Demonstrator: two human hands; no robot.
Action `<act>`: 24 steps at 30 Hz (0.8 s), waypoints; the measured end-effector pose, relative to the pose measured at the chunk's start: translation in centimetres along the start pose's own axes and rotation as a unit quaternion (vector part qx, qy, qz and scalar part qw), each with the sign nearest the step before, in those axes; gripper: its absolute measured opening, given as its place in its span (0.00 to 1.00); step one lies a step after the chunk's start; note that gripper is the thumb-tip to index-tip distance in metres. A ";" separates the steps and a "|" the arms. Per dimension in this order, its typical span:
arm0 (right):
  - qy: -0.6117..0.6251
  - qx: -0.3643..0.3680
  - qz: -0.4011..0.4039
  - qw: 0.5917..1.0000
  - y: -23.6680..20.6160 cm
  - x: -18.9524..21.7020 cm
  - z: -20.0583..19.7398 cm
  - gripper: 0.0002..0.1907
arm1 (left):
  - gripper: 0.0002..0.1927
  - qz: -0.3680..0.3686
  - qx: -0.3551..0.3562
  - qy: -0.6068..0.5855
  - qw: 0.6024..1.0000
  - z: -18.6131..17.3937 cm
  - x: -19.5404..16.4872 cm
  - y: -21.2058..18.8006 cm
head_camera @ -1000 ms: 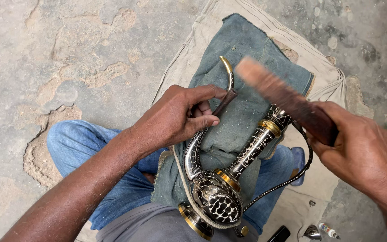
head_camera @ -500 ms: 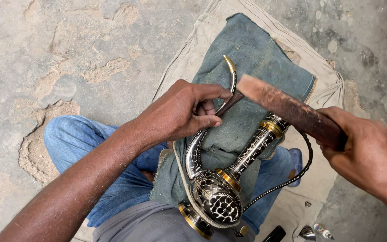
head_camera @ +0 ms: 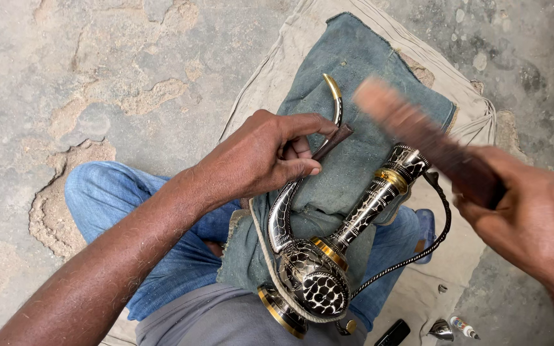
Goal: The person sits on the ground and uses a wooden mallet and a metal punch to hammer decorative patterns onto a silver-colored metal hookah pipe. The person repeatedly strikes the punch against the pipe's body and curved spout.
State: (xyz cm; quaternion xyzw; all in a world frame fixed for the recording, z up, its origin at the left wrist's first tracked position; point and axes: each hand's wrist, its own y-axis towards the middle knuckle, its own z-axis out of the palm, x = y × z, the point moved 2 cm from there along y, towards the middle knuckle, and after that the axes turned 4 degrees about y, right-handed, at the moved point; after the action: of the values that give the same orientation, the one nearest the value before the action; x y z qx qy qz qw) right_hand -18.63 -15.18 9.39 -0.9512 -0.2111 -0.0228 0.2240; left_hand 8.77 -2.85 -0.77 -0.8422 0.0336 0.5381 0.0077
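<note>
The ornate metal jug (head_camera: pixel 328 263) lies across the lap, neck pointing up-right, curved spout up. The left hand (head_camera: pixel 258 160) pinches a small dark tool (head_camera: pixel 333 141) against the spout; the right hand (head_camera: pixel 533 211) grips a blurred, probably wooden, mallet (head_camera: pixel 418 131) raised above.

No packages, labels, signs or screens here as far as I can tell. Closest thing is a small tube (head_camera: pixel 463 327) with a white body and coloured bands, lying on the ground at the bottom right, too tiny to tell whether it carries a label.
</note>
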 end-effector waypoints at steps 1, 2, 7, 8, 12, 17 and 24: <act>0.114 -0.054 -0.037 0.991 -0.2 0.3 -0.2 0.19 | 0.29 0.007 -0.005 0.001 1.000 0.0 -0.1 -0.1; 0.225 -0.106 -0.074 0.966 -0.4 0.4 -0.4 0.17 | 0.29 0.013 -0.013 -0.001 1.000 -0.1 -0.2 -0.2; -0.085 -0.027 0.003 0.996 -0.6 0.1 -0.1 0.23 | 0.26 0.016 -0.023 0.003 1.000 0.0 -0.4 -0.7; -0.244 0.047 0.049 0.967 -0.6 -0.3 0.2 0.22 | 0.26 0.014 -0.024 0.008 1.000 0.1 -0.4 -0.9; 0.042 -0.026 0.063 0.997 -0.9 -1.4 1.7 0.27 | 0.25 0.031 -0.139 -0.078 0.987 0.1 -0.6 -2.8; 0.452 -0.032 -0.026 0.891 -2.5 -2.7 2.9 0.28 | 0.24 -0.006 -0.106 -0.040 0.994 0.5 -0.1 -3.5; 0.595 -0.079 -0.139 0.788 -4.0 -2.3 1.6 0.33 | 0.24 -0.045 -0.051 -0.020 0.997 0.5 0.0 -2.1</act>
State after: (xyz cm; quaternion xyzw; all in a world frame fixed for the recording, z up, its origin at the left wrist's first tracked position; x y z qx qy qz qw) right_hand -22.47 -12.20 9.29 -0.7241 -0.1632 -0.6318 0.2234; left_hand 8.47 -0.70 -1.01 -0.8311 -0.0323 0.5550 -0.0103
